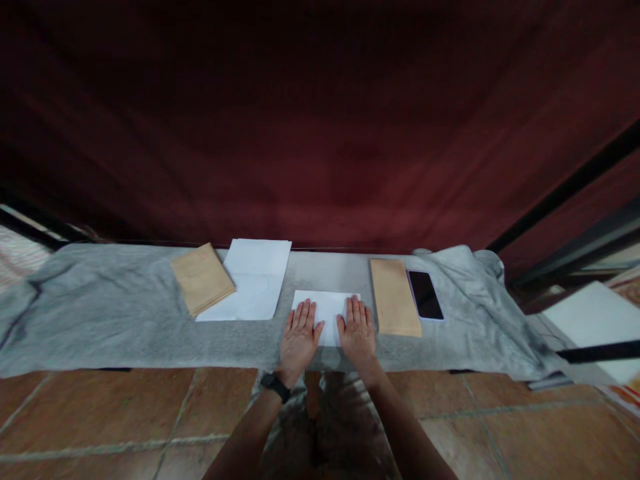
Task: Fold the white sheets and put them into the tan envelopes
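My left hand (300,337) and my right hand (357,330) lie flat, fingers stretched out, side by side on a small white folded sheet of paper (327,305). The sheet rests on a grey cloth (125,320) that covers a low table. A black watch is on my left wrist. A brown envelope (395,297) lies just right of my right hand.
A larger white sheet (255,277) lies to the left with another brown envelope (203,278) partly on it. A dark phone (425,295) sits beside the right envelope. A dark red curtain (320,120) hangs behind. The floor is terracotta tile (100,420).
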A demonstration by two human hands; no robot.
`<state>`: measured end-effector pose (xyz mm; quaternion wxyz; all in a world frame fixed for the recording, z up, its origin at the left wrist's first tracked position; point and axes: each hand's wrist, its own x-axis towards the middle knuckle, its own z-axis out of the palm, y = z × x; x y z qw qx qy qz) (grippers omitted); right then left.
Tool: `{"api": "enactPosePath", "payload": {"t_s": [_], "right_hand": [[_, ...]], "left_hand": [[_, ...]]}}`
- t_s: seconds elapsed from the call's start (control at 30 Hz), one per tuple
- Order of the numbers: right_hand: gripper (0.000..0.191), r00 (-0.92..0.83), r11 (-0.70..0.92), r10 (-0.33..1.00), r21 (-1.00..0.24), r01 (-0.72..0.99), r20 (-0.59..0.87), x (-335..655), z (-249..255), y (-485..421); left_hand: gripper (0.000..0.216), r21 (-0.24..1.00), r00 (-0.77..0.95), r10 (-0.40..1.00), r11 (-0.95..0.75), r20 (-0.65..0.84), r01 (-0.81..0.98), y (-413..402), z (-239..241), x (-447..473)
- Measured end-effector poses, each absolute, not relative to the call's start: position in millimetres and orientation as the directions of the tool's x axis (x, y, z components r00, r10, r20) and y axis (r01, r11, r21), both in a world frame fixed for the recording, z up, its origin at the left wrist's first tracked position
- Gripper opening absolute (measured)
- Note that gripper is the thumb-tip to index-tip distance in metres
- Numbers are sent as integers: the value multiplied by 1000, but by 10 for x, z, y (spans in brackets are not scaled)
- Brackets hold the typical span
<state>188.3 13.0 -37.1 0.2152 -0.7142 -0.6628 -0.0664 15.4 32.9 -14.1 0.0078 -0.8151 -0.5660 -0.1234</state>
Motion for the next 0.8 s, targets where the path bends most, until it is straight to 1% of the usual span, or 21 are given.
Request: {"api": "enactPosePath", "payload": {"t_s": [0.17,0.33,0.5,0.57,0.67,0.8], "right_hand": [[55,106,-27,921,-210,977,376,1892,-364,126],[56,115,-35,926,-223,974,360,1892,-347,128],[53,169,-81,924,-257,963,342,1760,-301,175],[51,142,-47,931,-278,959,335,1662,-285,209],[49,57,34,951,-288,957,304,1542,-280,249],[48,16,64,958,-268,961,285,1550,-303,269]], "left_hand": [[59,133,270,933,-306,237,943,282,-157,18],[59,141,257,932,-299,257,944,237,-141,-72],[59,141,251,932,-294,261,945,236,-165,-84],[60,137,246,933,-289,262,948,238,-182,-84],[59,128,248,933,-288,260,949,235,-183,-84],[60,119,255,934,-291,248,949,226,-145,-84]]}}
